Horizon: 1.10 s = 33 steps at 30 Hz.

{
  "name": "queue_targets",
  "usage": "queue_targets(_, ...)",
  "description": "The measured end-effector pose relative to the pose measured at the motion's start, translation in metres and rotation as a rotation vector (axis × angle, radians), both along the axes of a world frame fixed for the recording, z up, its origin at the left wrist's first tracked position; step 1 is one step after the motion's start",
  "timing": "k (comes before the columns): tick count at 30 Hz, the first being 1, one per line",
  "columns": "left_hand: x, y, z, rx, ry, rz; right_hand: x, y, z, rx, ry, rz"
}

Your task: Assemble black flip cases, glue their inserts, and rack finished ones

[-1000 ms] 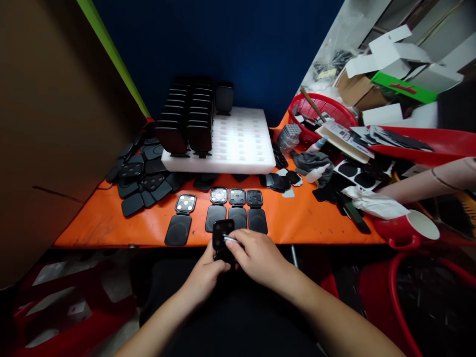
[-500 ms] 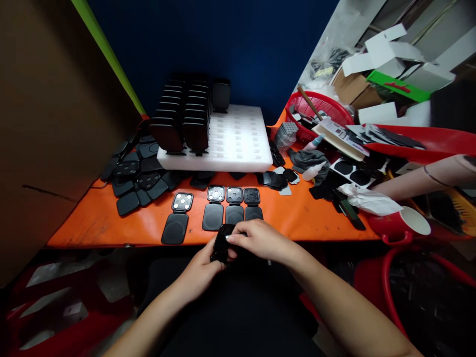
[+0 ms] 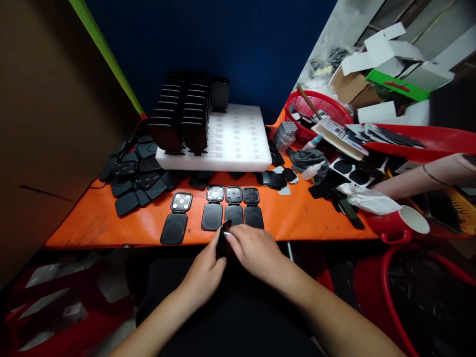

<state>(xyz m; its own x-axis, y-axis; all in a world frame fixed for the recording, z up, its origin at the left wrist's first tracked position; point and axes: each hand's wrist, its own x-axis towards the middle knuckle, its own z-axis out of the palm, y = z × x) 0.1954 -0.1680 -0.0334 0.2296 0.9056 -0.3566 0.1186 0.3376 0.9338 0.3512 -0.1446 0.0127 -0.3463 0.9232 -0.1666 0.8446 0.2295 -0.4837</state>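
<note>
Plate (image 3: 222, 241), black and steeply tilted, is clasped by the left hand (image 3: 204, 271) at the orange table's (image 3: 297, 218) front edge; the right hand (image 3: 258, 252) pinches a slim silvery tool (image 3: 227, 233) at its face.

The one view comes from the person's head, above the lap (image 3: 223, 307), facing forward and steeply down across the near edge of the orange-covered table (image 3: 297, 223). The left hand (image 3: 203, 272) and right hand (image 3: 258, 250) are close below the lens, low in the middle, at that near edge. Farther off, toward the table's far edge, the white foam rack (image 3: 240, 134) is seen from its front and above; a dark blue panel (image 3: 215, 39) closes the background. The wide view includes the table's near left corner.
</note>
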Motion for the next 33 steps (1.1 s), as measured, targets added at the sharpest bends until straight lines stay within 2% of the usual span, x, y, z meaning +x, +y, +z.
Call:
queue_targets(4, -0.004, -0.003, 0.0, 0.059, 0.023, -0.006, -0.003, -0.001, 0.003, 0.004, 0.004, 0.079)
queue_targets(8, -0.003, -0.004, 0.002, 0.061, 0.023, -0.005, -0.008, 0.0, 0.003, -0.022, 0.099, 0.055)
queue_targets(10, 0.0, -0.003, 0.004, 0.05, 0.005, -0.001, -0.011, 0.0, 0.004, -0.024, 0.16, 0.051)
queue_targets(13, 0.003, -0.001, 0.01, -0.005, -0.068, 0.073, -0.014, -0.002, 0.003, -0.055, 0.336, 0.039)
queue_targets(15, 0.002, 0.001, 0.015, -0.121, -0.132, 0.118, -0.012, -0.003, 0.0, -0.14, 0.515, 0.01)
queue_targets(18, -0.003, 0.004, 0.02, -0.33, -0.231, 0.103, -0.004, -0.004, -0.007, -0.365, 0.808, -0.06)
queue_targets(21, -0.007, 0.005, 0.022, -0.408, -0.293, 0.074, 0.002, -0.004, -0.011, -0.549, 1.023, -0.088)
queue_targets(27, -0.006, -0.001, 0.02, -0.366, -0.281, 0.003, 0.005, 0.0, -0.012, -0.573, 1.003, -0.16)
queue_targets(33, -0.006, -0.005, 0.017, -0.32, -0.342, -0.084, 0.009, 0.003, -0.017, -0.609, 1.021, -0.125)
